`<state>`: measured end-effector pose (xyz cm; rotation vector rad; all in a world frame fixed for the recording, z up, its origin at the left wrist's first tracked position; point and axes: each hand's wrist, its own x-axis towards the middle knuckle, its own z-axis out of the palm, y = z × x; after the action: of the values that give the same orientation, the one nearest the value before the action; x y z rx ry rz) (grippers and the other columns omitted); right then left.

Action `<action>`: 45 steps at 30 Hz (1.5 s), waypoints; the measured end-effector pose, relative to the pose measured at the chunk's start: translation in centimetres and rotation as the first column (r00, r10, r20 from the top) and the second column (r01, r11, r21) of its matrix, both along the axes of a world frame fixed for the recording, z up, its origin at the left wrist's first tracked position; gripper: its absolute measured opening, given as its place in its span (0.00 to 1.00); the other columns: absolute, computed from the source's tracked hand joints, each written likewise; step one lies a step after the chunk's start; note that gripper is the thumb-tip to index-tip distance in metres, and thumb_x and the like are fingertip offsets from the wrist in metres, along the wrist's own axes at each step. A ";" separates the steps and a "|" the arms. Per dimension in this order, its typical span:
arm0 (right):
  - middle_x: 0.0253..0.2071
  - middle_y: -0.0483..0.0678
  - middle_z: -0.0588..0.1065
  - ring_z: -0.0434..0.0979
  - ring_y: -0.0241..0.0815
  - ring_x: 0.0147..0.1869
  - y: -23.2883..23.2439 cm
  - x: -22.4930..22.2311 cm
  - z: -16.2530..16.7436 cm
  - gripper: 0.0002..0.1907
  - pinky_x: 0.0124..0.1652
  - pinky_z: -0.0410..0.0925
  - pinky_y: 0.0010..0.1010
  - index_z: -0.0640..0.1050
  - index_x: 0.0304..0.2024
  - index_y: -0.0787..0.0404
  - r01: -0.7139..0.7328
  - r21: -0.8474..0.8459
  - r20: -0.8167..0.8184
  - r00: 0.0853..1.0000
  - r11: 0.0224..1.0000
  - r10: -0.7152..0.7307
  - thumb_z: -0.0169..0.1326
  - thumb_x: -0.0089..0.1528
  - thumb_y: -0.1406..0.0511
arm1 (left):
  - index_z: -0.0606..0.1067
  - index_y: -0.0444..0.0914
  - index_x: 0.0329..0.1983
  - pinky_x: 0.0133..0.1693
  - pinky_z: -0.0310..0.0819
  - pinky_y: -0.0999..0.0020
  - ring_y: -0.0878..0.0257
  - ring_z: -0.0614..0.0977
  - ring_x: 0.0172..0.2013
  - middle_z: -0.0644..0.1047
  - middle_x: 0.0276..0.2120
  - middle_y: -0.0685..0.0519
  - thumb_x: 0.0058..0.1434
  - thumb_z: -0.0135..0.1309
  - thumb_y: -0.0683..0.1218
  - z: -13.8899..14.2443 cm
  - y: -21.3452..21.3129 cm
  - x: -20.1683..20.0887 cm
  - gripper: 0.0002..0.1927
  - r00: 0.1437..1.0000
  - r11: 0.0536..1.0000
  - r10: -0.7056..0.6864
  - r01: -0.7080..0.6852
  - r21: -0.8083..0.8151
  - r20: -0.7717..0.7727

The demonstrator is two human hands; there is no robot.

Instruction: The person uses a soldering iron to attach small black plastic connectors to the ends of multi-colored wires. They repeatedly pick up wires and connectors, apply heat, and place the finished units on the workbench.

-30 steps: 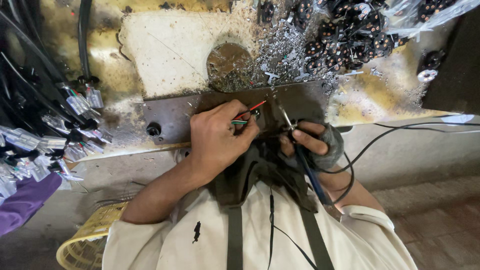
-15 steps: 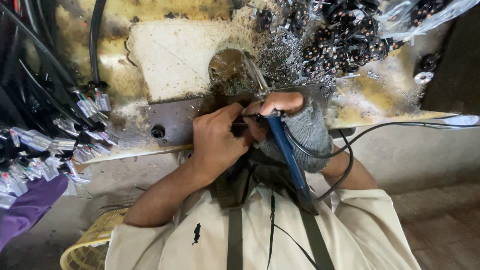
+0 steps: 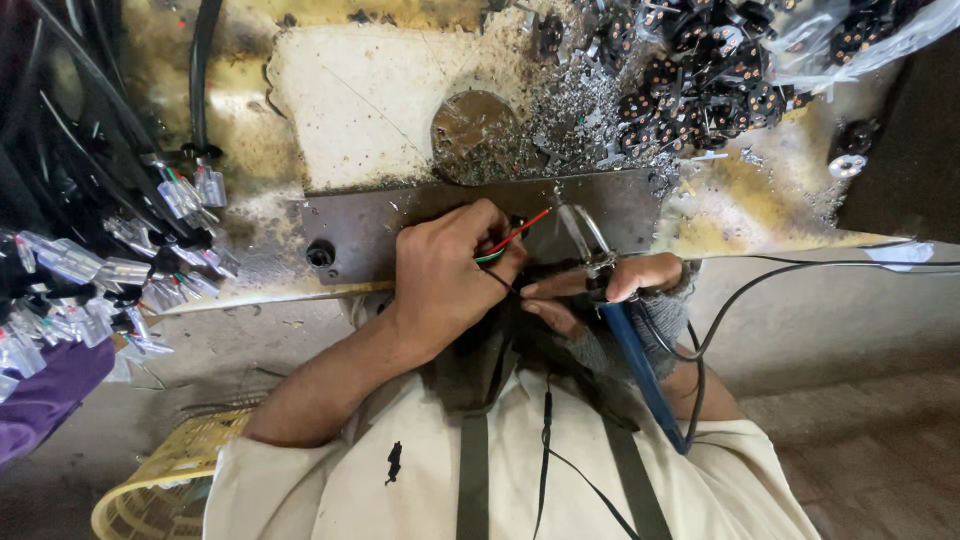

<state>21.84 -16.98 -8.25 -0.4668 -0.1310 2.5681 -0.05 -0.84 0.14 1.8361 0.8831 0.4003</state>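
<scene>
Stained and littered with solder scraps, the worktop (image 3: 380, 110) carries a dark metal plate (image 3: 370, 225) along its near edge. Far left, bundles of black cables with clear plug ends (image 3: 110, 260) hang well apart from your work; leave them be. Your left hand (image 3: 445, 275) has its fingers closed on thin red and green wires (image 3: 510, 240), pinching them just above the plate. Keep that pinch low and steady so the bare ends do not wander. Just to the right, your right hand (image 3: 620, 285), in a fingerless grey glove, has its fingers wrapped around the blue-handled soldering iron (image 3: 640, 360), whose tip reaches toward the wire ends. Bring the tip in gently, and mind its black cord (image 3: 760, 280) trailing right. Loose black connectors (image 3: 700, 80) lie at far right.
</scene>
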 end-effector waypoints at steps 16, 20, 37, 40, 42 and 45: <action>0.34 0.42 0.78 0.76 0.30 0.37 -1.8 -6.5 2.8 0.09 0.40 0.67 0.18 0.80 0.40 0.60 -0.250 0.685 0.690 -0.081 0.684 -0.720 0.66 0.58 0.70 | 0.73 0.37 0.32 0.31 0.73 0.59 0.51 0.81 0.30 0.76 0.30 0.49 0.54 0.65 0.40 0.3 -0.1 0.0 0.10 0.999 0.993 0.046 -0.046 0.105 0.003; 0.39 0.44 0.78 0.77 0.31 0.40 0.1 -6.6 0.9 0.11 0.39 0.68 0.20 0.78 0.48 0.65 0.011 0.538 0.835 0.132 0.843 -0.535 0.57 0.62 0.72 | 0.79 0.36 0.41 0.35 0.76 0.65 0.57 0.81 0.32 0.78 0.38 0.49 0.52 0.65 0.37 0.8 0.4 -0.6 0.13 0.987 0.997 0.076 -0.075 -0.010 0.144; 0.31 0.37 0.77 0.72 0.33 0.40 4.6 -6.7 6.3 0.13 0.54 0.56 0.25 0.67 0.41 0.55 -0.278 0.667 0.647 -0.243 0.691 -0.722 0.62 0.67 0.67 | 0.82 0.36 0.38 0.38 0.78 0.70 0.61 0.83 0.35 0.79 0.36 0.49 0.55 0.67 0.37 -0.1 -0.5 -1.8 0.09 0.963 0.992 0.125 -0.124 -0.018 0.240; 0.33 0.33 0.77 0.73 0.27 0.41 4.4 -6.7 6.2 0.20 0.55 0.57 0.23 0.61 0.48 0.58 -0.079 0.760 0.629 -0.161 0.645 -0.761 0.61 0.69 0.63 | 0.81 0.36 0.38 0.38 0.78 0.69 0.61 0.83 0.35 0.79 0.36 0.49 0.55 0.66 0.37 0.0 -0.6 -1.7 0.08 0.964 0.993 0.119 -0.116 -0.026 0.238; 0.35 0.33 0.78 0.74 0.25 0.41 4.4 -6.8 5.9 0.24 0.53 0.59 0.21 0.59 0.48 0.57 -0.027 0.792 0.596 -0.181 0.609 -0.782 0.63 0.69 0.63 | 0.81 0.36 0.38 0.37 0.78 0.69 0.60 0.84 0.34 0.79 0.36 0.49 0.55 0.66 0.37 0.2 -0.5 -1.8 0.08 0.967 0.995 0.100 -0.100 -0.013 0.234; 0.30 0.34 0.78 0.75 0.28 0.41 4.2 -7.0 5.7 0.24 0.50 0.60 0.23 0.63 0.43 0.45 -0.414 0.565 0.629 -0.344 0.714 -0.697 0.69 0.63 0.64 | 0.81 0.36 0.40 0.35 0.75 0.66 0.56 0.81 0.32 0.80 0.35 0.49 0.58 0.68 0.38 0.7 -0.2 -1.9 0.08 0.981 0.982 -0.016 -0.021 0.188 0.191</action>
<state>14.88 -12.73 -2.55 -2.0302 -1.4237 0.6357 -1.93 -0.99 0.83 1.9307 0.7351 0.6707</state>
